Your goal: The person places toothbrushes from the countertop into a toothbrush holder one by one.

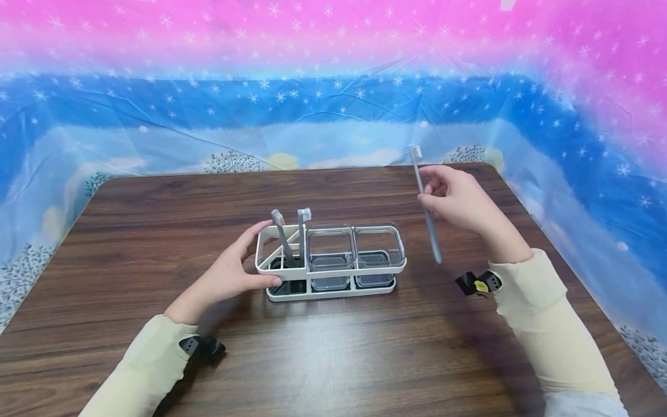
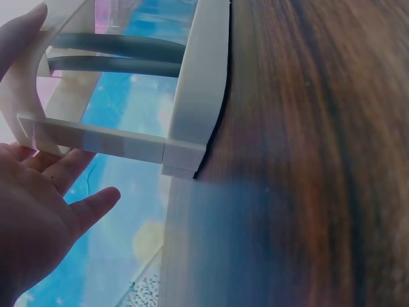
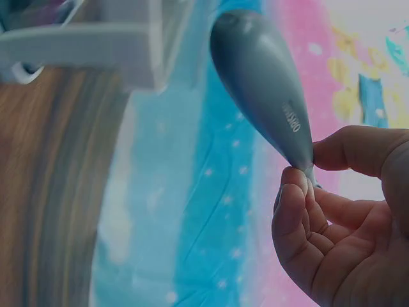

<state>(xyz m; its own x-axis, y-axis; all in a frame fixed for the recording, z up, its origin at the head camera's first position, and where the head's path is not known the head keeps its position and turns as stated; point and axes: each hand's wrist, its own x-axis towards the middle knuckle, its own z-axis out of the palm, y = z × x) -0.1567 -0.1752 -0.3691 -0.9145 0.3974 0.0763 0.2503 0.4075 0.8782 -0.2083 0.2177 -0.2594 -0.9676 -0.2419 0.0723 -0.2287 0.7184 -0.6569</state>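
Observation:
A white toothbrush holder (image 1: 339, 294) stands mid-table with two grey toothbrushes (image 1: 301, 237) upright in its left section and two clear cups (image 1: 329, 255) in the other slots. My left hand (image 1: 234, 266) grips the holder's left end, thumb along the front rail and fingers round the back; in the left wrist view this hand (image 2: 38, 217) is at the upper rim. Right of the holder, my right hand (image 1: 455, 197) pinches a third grey toothbrush (image 1: 428, 223) by its handle, bristles up, above the table. Its broad handle end (image 3: 262, 77) fills the right wrist view.
The brown wooden table (image 1: 156, 231) extends on all sides of the holder. A pink and blue snowflake-patterned cloth (image 1: 333, 98) hangs behind it and along both sides. Small black wrist cameras (image 1: 476, 284) are strapped at both sleeves.

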